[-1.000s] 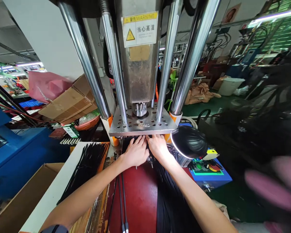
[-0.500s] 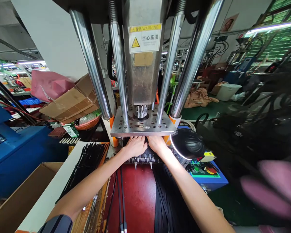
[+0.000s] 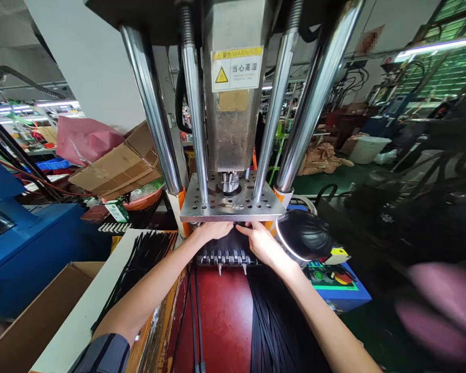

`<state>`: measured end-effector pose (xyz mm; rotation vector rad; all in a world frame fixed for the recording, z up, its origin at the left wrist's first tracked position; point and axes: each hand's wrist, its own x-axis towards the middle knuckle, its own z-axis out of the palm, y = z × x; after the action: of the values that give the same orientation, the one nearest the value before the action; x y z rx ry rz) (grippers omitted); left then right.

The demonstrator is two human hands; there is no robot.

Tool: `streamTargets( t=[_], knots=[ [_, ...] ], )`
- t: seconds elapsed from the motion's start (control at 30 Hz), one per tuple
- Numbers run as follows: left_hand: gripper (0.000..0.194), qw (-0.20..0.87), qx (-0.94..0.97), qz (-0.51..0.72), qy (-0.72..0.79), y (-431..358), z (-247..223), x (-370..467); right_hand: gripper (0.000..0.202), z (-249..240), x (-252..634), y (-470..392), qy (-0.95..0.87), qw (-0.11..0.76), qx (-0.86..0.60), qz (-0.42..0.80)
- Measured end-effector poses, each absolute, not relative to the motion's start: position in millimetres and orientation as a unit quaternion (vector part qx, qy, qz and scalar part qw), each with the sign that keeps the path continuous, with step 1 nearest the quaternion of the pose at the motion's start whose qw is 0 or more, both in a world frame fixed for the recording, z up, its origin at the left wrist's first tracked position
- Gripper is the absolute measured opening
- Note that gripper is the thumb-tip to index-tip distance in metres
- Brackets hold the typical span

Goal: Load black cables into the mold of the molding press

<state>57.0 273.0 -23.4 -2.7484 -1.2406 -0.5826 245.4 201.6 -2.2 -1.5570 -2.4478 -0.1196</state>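
My left hand (image 3: 217, 229) reaches in under the steel plate (image 3: 233, 211) of a press, and its fingertips are mostly hidden there. Close beside it, my right hand (image 3: 259, 239) has its index finger stretched toward the left fingertips, its other fingers partly covered by the plate edge. Both hands are over a dark mould block (image 3: 233, 242); whether they touch a small part in it I cannot tell. Along the block's front runs a row of metal clamps (image 3: 225, 257). Black cables (image 3: 267, 321) hang over the red table (image 3: 225, 311) below my right forearm.
Bright steel columns (image 3: 151, 103) flank the press head, which bears a heat warning label (image 3: 236, 68). At left, black cables (image 3: 140, 269) lie on a white board by a cardboard box (image 3: 62, 295). A black-shaded lamp (image 3: 305, 234) and a blue control box (image 3: 334, 282) stand at right.
My right hand has drawn back a little from under the plate, and its index finger now shows stretched out. My left hand has slid slightly further under. The view has shifted slightly.
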Motion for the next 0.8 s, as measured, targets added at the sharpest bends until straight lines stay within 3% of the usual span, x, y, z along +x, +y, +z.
streamTargets(
  t=[0.4, 0.53, 0.63, 0.7, 0.8],
  knots=[
    [0.031, 0.003, -0.885, -0.213, -0.414, 265, -8, 67, 0.046, 5, 206, 215, -0.777, 0.075, -0.622, -0.057],
    [0.039, 0.003, -0.876, -0.26, -0.407, 189, -1, 45, 0.06, 2, 233, 155, -0.801, 0.119, -0.584, -0.055],
    [0.034, -0.003, -0.842, -0.306, -0.445, 106, -20, 4, 0.036, -34, 263, 72, -0.775, 0.214, -0.593, -0.04],
    [0.04, -0.022, -0.783, -0.242, -0.572, 61, -42, -24, 0.028, -71, 279, 22, -0.739, 0.248, -0.623, -0.072],
    [0.028, -0.047, -0.707, -0.065, -0.703, 27, -74, -49, 0.021, -119, 287, -23, -0.713, 0.199, -0.656, -0.149]
  ],
)
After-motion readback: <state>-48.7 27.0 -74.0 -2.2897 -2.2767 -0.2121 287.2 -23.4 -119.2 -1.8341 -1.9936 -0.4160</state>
